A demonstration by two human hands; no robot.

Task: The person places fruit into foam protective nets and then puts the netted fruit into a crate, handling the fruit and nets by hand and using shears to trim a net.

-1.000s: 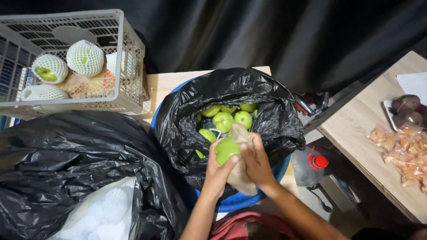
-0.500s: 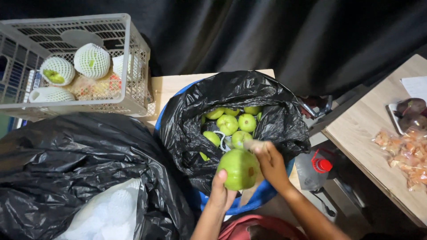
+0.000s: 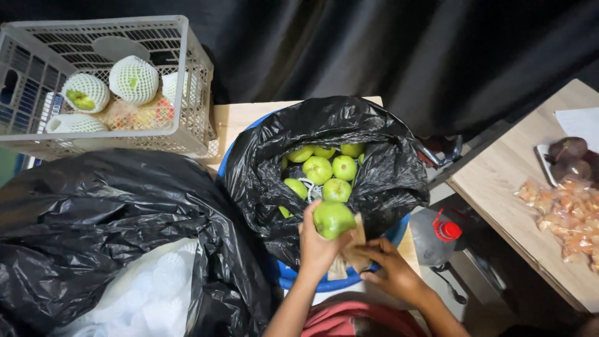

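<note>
Dark curtain behind; our left hand (image 3: 318, 246) cups one green apple (image 3: 332, 218), right hand (image 3: 390, 268) pinches brown paper (image 3: 349, 256). Beyond them, bag (image 3: 380, 187) mostly full; crate (image 3: 187, 93) holds few wrapped.

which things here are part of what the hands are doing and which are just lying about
In hand:
left hand holding round green apple
right hand on tan paper wrap
black plastic bag of green apples

Lying about:
grey plastic crate
white foam-netted fruit
red-capped clear bottle
packets on wooden table
</note>
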